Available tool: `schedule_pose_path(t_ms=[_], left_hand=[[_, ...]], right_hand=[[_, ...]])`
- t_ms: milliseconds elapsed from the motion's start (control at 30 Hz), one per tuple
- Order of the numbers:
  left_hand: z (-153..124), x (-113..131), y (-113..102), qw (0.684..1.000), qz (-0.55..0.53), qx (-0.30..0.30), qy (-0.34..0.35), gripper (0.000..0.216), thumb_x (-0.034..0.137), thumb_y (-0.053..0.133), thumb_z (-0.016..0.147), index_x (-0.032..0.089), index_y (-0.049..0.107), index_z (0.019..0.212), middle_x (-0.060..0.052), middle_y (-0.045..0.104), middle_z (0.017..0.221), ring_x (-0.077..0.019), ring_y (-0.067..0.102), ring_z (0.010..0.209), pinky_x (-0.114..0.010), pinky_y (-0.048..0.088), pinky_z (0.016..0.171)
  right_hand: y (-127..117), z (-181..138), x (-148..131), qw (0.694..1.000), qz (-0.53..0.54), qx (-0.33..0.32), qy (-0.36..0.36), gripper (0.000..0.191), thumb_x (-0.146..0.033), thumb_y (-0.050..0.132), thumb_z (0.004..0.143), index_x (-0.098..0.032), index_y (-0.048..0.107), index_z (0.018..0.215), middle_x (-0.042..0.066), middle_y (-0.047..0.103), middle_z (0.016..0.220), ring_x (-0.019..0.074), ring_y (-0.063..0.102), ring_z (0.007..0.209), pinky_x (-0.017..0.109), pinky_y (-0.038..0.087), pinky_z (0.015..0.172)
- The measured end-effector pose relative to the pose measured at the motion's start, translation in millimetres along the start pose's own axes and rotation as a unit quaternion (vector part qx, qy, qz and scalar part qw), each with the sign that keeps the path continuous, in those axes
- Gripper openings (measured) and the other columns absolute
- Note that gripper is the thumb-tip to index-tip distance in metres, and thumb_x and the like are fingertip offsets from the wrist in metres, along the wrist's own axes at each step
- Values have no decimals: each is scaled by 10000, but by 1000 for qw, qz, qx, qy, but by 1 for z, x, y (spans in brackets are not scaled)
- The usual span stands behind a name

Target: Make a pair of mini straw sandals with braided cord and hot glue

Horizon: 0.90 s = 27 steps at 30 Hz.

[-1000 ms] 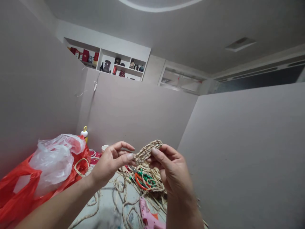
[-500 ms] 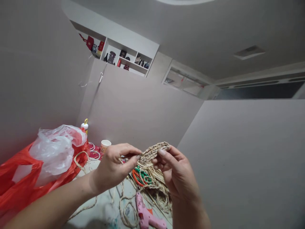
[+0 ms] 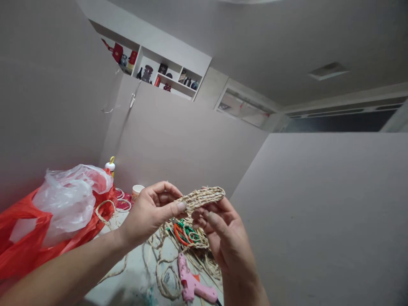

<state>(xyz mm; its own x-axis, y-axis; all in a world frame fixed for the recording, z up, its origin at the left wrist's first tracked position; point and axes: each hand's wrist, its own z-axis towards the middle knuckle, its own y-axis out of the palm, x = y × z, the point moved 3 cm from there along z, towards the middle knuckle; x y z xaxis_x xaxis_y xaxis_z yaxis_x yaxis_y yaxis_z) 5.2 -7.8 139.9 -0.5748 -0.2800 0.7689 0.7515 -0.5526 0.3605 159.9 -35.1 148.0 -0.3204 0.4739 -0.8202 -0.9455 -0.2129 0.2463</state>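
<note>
A flat oval piece of coiled straw braid (image 3: 204,197) is held up above the table. My left hand (image 3: 156,208) pinches its left end, with the thumb on the near face and the fingers behind. At the right end, my right hand (image 3: 226,229) has curled fingers against the underside and edge. Its thumb lies just below the braid, so part of that grip is hidden. Beneath the hands are loose straw strands (image 3: 212,265) and scissors with orange and green handles (image 3: 181,234). Closer to me lies a pink glue gun (image 3: 191,280), beside a loop of straw cord (image 3: 162,282).
Red and clear plastic bags (image 3: 68,204) are heaped on the left. Behind them stand a white-capped bottle (image 3: 110,165) and a paper cup (image 3: 137,190), near white rings (image 3: 123,205). Grey walls close in the table (image 3: 134,272) at the back and right.
The straw braid has turned to show its long edge more. My left thumb has moved onto its near face, while my right thumb has slid down off it. The view has shifted slightly.
</note>
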Motion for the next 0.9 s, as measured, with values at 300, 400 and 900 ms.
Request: schedule_pose_path(t_ms=[300,400,900], left_hand=[[-15,-6,18,983,-126,-75,-111,234,220,808,694,135,617,800,-30,699,696,-108,658,576,-221,532,588],[-18,-10,21,979,-138,-85,-121,234,227,807,691,142,614,794,-28,693,665,-111,657,555,-221,531,570],[-14,21,5,987,148,-35,45,85,218,705,793,162,649,824,-16,662,772,-119,613,715,-224,485,662]], right_hand=[[-2,-10,14,999,-17,-24,-46,429,-422,890,584,-312,768,981,24,626,1033,153,608,735,241,527,625],[0,-12,16,998,-6,-42,-45,321,-443,863,613,-298,775,887,7,541,978,112,537,604,240,485,513],[-20,-15,-4,989,-70,5,-131,583,-548,757,737,-291,647,1248,40,654,1149,145,610,803,222,533,695]])
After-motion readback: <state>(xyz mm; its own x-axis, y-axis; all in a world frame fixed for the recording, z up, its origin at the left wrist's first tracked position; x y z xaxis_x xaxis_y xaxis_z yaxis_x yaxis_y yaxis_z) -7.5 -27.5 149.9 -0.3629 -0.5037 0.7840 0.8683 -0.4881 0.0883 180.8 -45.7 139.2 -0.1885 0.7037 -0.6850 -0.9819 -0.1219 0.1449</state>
